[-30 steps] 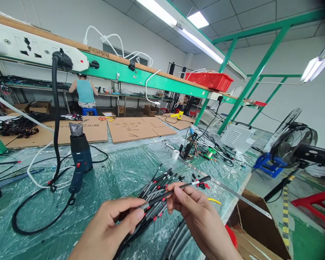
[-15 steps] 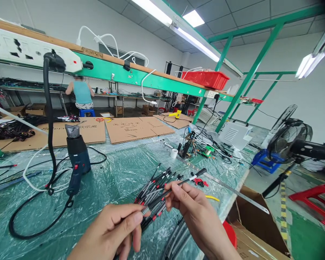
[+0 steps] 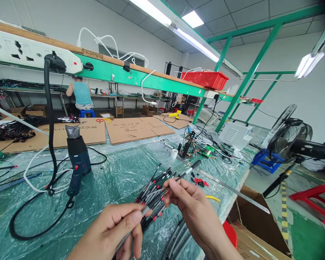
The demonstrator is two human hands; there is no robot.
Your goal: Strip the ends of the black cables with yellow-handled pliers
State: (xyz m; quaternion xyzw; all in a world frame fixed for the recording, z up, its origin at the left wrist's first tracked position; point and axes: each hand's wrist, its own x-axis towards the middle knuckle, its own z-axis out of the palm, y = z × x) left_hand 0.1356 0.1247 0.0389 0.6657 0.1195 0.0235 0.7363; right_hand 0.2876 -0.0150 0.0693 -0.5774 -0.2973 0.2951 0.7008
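Note:
My left hand is closed, pinching a grey ribbed cable sleeve between thumb and forefinger. Just to its right, my right hand grips a thin black cable with a white band and a thicker black end pointing up and right. Whether the sleeve and this cable are one piece cannot be made out. Behind my fingers lies a bunch of black and grey cables with red and white bands. Below, partly hidden by my right hand, are thick grey tubes.
On the left a heat gun stands among looping cords. A steel ruler, red bits, a white roll and a black tool stand lie to the right. An open carton stands beside the table edge. A person sits far back.
My right hand has shifted slightly left, and the cable's thick black end has moved left and up with it. My left hand stays almost in place, with more grey sleeve showing below it.

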